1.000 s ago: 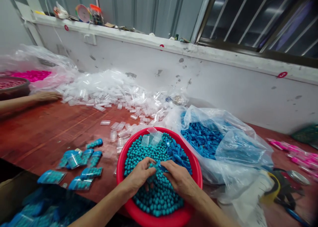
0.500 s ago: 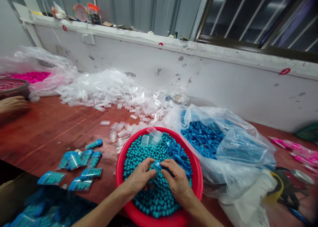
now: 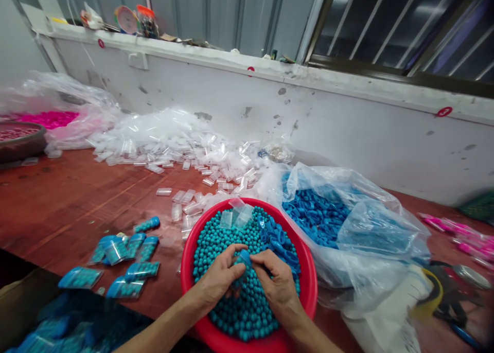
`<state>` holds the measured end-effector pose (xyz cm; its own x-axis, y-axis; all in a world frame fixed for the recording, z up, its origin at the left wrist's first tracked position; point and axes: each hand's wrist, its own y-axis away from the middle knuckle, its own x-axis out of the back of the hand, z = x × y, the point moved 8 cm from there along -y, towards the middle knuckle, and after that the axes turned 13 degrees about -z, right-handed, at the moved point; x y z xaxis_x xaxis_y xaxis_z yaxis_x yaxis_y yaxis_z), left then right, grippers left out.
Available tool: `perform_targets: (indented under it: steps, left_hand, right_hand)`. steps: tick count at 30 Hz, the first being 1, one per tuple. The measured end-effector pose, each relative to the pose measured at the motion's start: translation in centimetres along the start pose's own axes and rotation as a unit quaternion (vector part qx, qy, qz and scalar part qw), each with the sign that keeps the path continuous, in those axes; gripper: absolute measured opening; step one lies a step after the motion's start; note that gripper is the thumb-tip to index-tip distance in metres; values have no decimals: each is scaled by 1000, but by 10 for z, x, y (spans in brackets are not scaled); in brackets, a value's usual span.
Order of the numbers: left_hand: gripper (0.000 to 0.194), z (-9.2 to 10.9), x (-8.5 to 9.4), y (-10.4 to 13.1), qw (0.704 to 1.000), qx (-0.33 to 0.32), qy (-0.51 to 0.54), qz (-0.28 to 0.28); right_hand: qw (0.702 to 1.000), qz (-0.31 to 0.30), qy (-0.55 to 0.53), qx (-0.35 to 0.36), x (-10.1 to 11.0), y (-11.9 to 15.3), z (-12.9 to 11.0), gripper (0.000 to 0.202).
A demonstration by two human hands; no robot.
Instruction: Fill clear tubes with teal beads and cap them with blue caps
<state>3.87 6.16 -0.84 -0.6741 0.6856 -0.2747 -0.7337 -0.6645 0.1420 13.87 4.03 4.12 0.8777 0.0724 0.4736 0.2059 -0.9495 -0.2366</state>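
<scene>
Both forearms extend from the lower edge, and the hands converge above the red basin [image 3: 188,260]. The left hand [image 3: 218,276] is curled, with thumb and index finger closed around a blue-capped container [image 3: 243,259] over the teal beads [image 3: 245,324]. The right hand [image 3: 277,281] is bent inward, thumb and forefinger narrowed, fingertips at the cap's right edge; whether they grip it cannot be determined.

Beads [image 3: 247,317] lie in the basin [image 3: 311,286] under the left hand [image 3: 219,277] and right hand [image 3: 275,281]; leftward on the desk [image 3: 50,209] sit packets [image 3: 81,277], rightward a bag [image 3: 376,234], ahead-left cases [image 3: 154,137].
</scene>
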Motion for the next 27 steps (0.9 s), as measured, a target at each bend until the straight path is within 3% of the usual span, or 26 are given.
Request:
perform_targets:
  steps: [3,9,11,13,16,20,24,27]
  left_hand:
    - [43,3,-1,1,1000,-7,-7,6]
    - [33,6,2,4,999,-15,-10,38]
    - [32,8,3,5,999,-14,-16,47]
    - [33,9,4,5,999,-8,-26,46]
    - [34,8,2,4,999,2,-46,27]
    - [31,6,1,3,998,-5,-66,18]
    - [32,5,1,3,995,-7,-97,28]
    - [38,8,4,3,992,-24,-114,43]
  right_hand:
    - [1000,-11,11,-8,-2,3,1,14]
    - [991,-52,85,88,-17,13,-13,28]
    - [997,-51,37,52,-14,8,-6,25]
    - [998,-28,-44,-31,-4,0,9,22]
    - [968,-12,-186,-166,3,-7,33,29]
    - [936,-17,-280,-213,1,-9,40,38]
    - [961,-2,-205,-183,2,-7,32,32]
    - [986,-71,-84,-121,-8,-5,14,29]
